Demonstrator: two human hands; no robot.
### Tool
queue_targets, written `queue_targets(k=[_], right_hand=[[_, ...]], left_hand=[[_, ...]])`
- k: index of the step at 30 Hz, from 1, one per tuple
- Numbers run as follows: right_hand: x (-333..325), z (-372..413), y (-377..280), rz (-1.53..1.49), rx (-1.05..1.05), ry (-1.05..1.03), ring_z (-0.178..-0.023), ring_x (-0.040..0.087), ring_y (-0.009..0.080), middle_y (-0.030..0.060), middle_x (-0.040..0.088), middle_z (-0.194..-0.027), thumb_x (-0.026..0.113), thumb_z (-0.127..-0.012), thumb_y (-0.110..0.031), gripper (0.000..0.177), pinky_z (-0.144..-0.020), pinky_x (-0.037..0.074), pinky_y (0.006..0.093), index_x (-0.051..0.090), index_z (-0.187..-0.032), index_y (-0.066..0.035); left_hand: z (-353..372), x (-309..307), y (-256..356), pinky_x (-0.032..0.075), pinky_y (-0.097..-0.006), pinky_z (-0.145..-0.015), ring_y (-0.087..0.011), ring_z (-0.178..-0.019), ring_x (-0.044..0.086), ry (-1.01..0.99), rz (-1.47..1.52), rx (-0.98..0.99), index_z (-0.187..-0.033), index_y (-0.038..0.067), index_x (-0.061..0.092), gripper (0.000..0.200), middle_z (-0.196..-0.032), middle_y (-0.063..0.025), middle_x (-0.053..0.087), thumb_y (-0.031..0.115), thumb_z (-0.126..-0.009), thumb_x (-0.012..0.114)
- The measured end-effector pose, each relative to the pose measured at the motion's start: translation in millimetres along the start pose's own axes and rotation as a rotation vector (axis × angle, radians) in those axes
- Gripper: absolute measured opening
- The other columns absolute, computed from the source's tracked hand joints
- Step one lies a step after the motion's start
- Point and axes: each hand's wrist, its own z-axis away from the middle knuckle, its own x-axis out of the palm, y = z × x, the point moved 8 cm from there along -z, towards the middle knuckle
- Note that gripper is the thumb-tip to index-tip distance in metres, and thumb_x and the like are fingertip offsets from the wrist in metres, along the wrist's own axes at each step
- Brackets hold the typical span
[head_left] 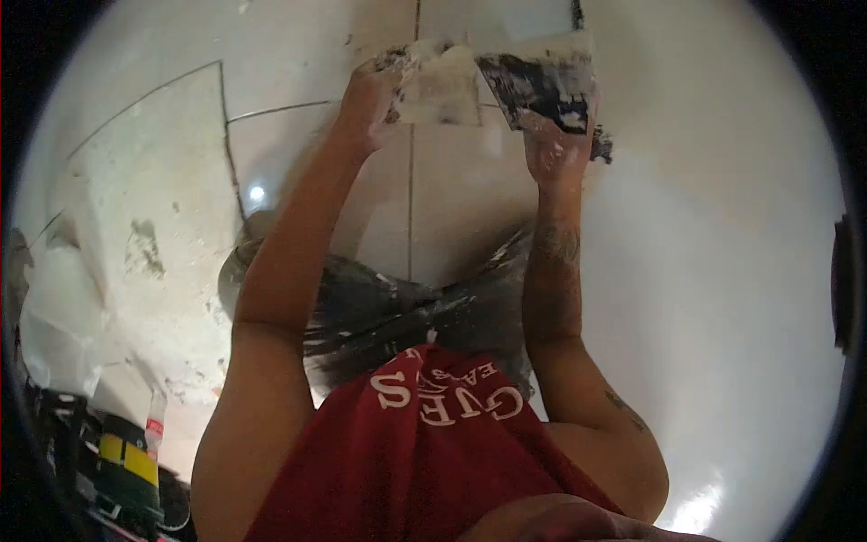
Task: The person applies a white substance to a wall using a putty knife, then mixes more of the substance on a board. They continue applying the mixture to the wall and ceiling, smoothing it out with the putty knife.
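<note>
Head view: left of the dark blade (pixel 546 90), the left hand (pixel 368 99) pinches a paste-coated plate (pixel 447 98) in its fingers; the right hand (pixel 558 154) clasps the blade's near end, fingers partly hidden. Keep both faces level to avoid dripping.

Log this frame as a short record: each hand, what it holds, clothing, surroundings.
Left hand: gripping a pale, paste-smeared plate
Right hand: gripping a dark plate with pale smears
Plates: side by side; contact between them unclear
Clothing: red shirt with white lettering; dark, pale-streaked trousers
Surface: pale tiles with dark joints
Lower left: yellow-and-black object, exact kind unclear
</note>
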Motion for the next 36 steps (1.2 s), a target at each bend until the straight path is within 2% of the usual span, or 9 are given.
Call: queue_targets(k=[4, 6, 8, 12, 23, 29, 32, 35, 36], right_hand=[[49, 0, -26, 0.821, -0.249, -0.135, -0.116, 0.042, 0.0297, 0.0159, 0.039, -0.126, 0.055, -0.068, 0.002, 0.063, -0.097, 0.036, 0.0371, 0.035, -0.128, -0.006], [55, 4, -12, 0.747, -0.112, -0.221, -0.118, 0.040, 0.0326, 0.0134, 0.036, -0.126, 0.047, -0.067, 0.016, 0.072, -0.098, 0.035, 0.0386, 0.033, -0.131, -0.014], [74, 6, -13, 0.925, -0.166, -0.290, -0.118, 0.039, 0.0355, 0.0149, 0.037, -0.125, 0.042, -0.059, 0.019, 0.078, -0.097, 0.036, 0.0383, 0.035, -0.129, -0.015], [33, 34, 10, 1.050, -0.004, -0.468, -0.113, 0.041, 0.0386, 0.0195, 0.041, -0.123, 0.043, -0.055, 0.016, 0.075, -0.097, 0.035, 0.0425, 0.039, -0.125, -0.011], [98, -29, -53, 1.131, -0.248, -0.451, -0.105, 0.049, 0.0351, 0.0173, 0.050, -0.114, 0.037, -0.060, 0.017, 0.062, -0.090, 0.042, 0.0382, 0.047, -0.117, -0.004], [117, -1, 6, 1.165, -0.162, -0.480, -0.103, 0.049, 0.0364, 0.0148, 0.049, -0.115, 0.041, -0.062, 0.016, 0.060, -0.084, 0.045, 0.0385, 0.050, -0.116, -0.009], [109, 26, 13, 1.186, 0.047, -0.555, -0.105, 0.049, 0.0362, 0.0152, 0.050, -0.115, 0.042, -0.062, 0.016, 0.057, -0.086, 0.044, 0.0384, 0.052, -0.113, -0.007], [84, 43, 20, 1.186, -0.052, -0.791, -0.105, 0.051, 0.0357, 0.0167, 0.048, -0.121, 0.048, -0.065, 0.009, 0.061, -0.089, 0.045, 0.0398, 0.044, -0.122, -0.010], [73, 47, 11, 1.001, 0.074, -0.736, -0.104, 0.053, 0.0319, 0.0149, 0.052, -0.116, 0.049, -0.065, 0.008, 0.054, -0.088, 0.045, 0.0373, 0.049, -0.116, -0.009]], left_hand=[[32, 31, 43, 0.047, -0.0322, -0.064, -0.0228, -0.074, 0.059, 0.073, -0.607, 0.931, -0.101, 0.002, 0.055, 0.029, -0.084, -0.0109, 0.061, 0.009, -0.073, 0.060], [25, 17, 45, 0.048, -0.0333, -0.066, -0.0220, -0.076, 0.058, 0.115, -0.163, 0.648, -0.104, 0.002, 0.054, 0.029, -0.088, -0.0111, 0.060, 0.009, -0.075, 0.057], [26, 40, 2, 0.049, -0.0330, -0.065, -0.0172, -0.079, 0.056, -0.007, 0.746, -0.241, -0.108, 0.004, 0.053, 0.026, -0.091, -0.0078, 0.057, 0.011, -0.084, 0.046], [-16, 44, -15, 0.047, -0.0342, -0.060, -0.0174, -0.071, 0.058, -0.213, 0.657, 0.224, -0.095, 0.006, 0.057, 0.017, -0.080, -0.0042, 0.059, 0.015, -0.080, 0.057], [16, 24, 9, 0.038, -0.0298, -0.049, -0.0130, -0.057, 0.048, -0.038, 0.455, -0.023, -0.076, 0.008, 0.059, 0.013, -0.061, -0.0006, 0.050, 0.021, -0.081, 0.058], [-29, 31, -15, 0.046, -0.0299, -0.062, -0.0209, -0.071, 0.059, 0.505, -0.994, 0.819, -0.067, 0.006, 0.061, 0.009, -0.065, -0.0112, 0.058, 0.009, -0.062, 0.068], [-27, 41, -19, 0.046, -0.0328, -0.067, -0.0257, -0.075, 0.058, -0.005, -1.532, 0.602, -0.075, 0.003, 0.061, 0.019, -0.072, -0.0132, 0.059, 0.007, -0.059, 0.069], [-29, -5, -59, 0.046, -0.0383, -0.074, -0.0291, -0.092, 0.051, 0.177, 0.258, -0.154, -0.114, -0.002, 0.043, 0.039, -0.102, -0.0199, 0.050, 0.024, -0.084, 0.046], [-27, -19, -45, 0.045, -0.0398, -0.076, -0.0308, -0.094, 0.050, 0.235, -0.197, 0.203, -0.114, -0.002, 0.043, 0.041, -0.104, -0.0208, 0.050, 0.023, -0.083, 0.048]])
